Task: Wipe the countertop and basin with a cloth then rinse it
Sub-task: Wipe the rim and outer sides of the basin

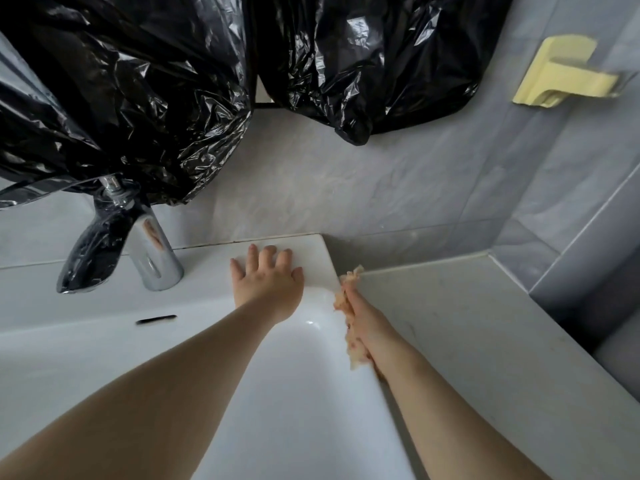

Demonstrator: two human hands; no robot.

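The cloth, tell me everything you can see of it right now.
The cloth is a pale peach rag with darker flecks, thin and crumpled, looking soft. The right hand grips it bunched up, pressing it against the right outer edge of the white basin, where that meets the grey countertop. One ragged end pokes out past the fingers; the other trails below the wrist. Whether it is wet cannot be told.

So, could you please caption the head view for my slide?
Left hand flat on the basin rim, right hand holding a cloth against its right edge.
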